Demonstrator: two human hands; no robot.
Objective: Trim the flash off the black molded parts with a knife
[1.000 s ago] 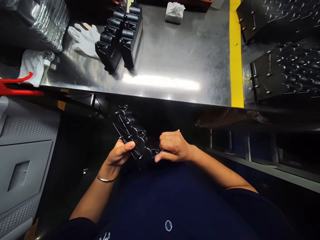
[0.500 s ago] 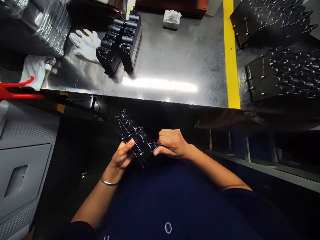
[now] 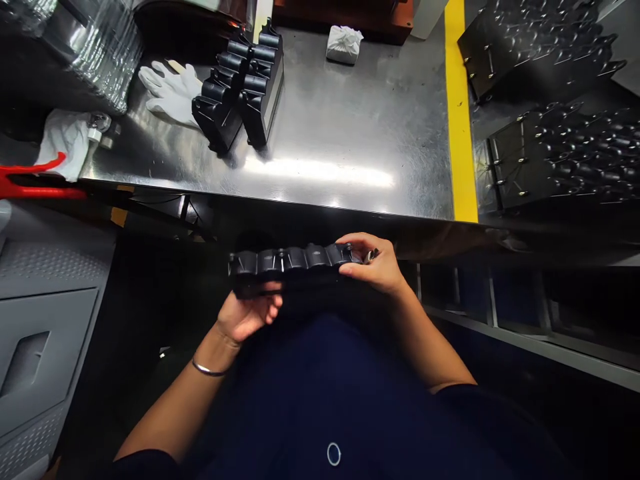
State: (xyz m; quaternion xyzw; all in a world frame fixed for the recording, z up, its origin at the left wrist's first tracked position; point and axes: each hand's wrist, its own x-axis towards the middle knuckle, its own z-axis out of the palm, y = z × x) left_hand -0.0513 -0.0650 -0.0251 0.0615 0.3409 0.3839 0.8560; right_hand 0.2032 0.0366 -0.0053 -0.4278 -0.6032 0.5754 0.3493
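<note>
- Stainless steel bench top (image 3: 345,127) filled the upper view, with the person seated or standing at its near edge.
- Right hand (image 3: 373,263): closed on the end of the black moulded part (image 3: 295,261), thumb and fingers pinching it.
- Left hand (image 3: 247,315): open, palm up, beneath the other end, its fingers just under the part.
- Part position: held level in front of the torso, below the bench edge, lobed face upward.
- Step, as judged: two-handed handling of this one part. Any next move called for a secure hold, since the left hand only supported it.
- Beyond: two rows of black moulded parts (image 3: 237,90) stood beside white gloves (image 3: 170,93); a yellow floor stripe (image 3: 460,113) ran past pinned black parts (image 3: 555,157).
- Hard to make out: the part's underside, and a small metallic item (image 3: 371,255) at the right fingers.
</note>
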